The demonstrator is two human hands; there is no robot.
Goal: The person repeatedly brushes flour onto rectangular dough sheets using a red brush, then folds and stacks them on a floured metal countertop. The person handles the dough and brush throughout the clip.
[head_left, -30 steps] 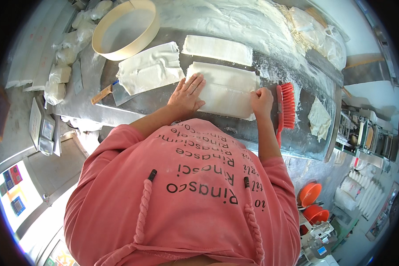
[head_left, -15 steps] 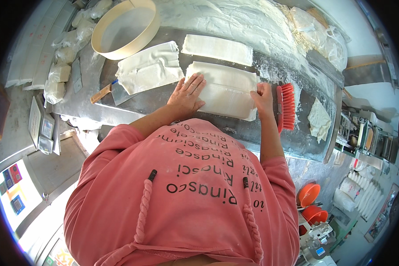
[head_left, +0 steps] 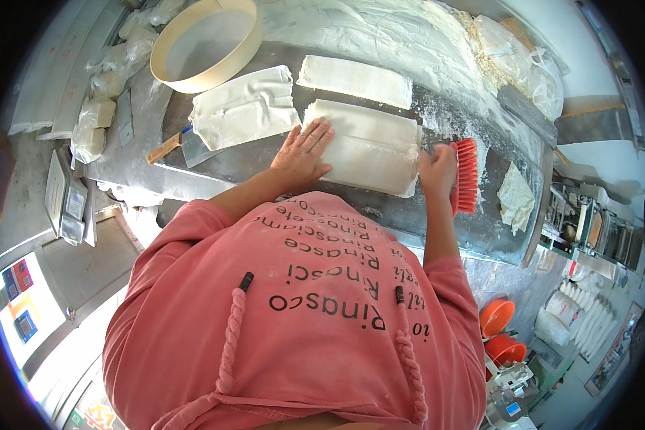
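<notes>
From where I stand, the central dough sheet lies flat on the worktop, directly in front of the person; the left hand rests on its left end, palm down, fingers extended and gripping nothing; the right hand is at its right end, between the sheet and the red brush, with the fingers curled inward; whether they pinch the dough edge, touch the brush or close on nothing, I cannot tell.

State of work: three pieces are already in sheet form; the central one carries a lengthwise seam, which I judge to be a lapped layer, and its outline is nearly rectangular; the left dough sheet is wrinkled and ragged-edged, so it appears neither smoothed nor trimmed; the rear dough strip lies flat, clear of both hands; a ragged dough scrap lies apart, beyond the brush.

Containers: the round sieve stands at the rear left, with no heap visible on its mesh; the plastic bags along the left side enclose pale, block-like contents; the clear bag at the rear right is crumpled, contents indistinct; the two orange bowls, below the worktop at the right, are too small to read inside.
</notes>
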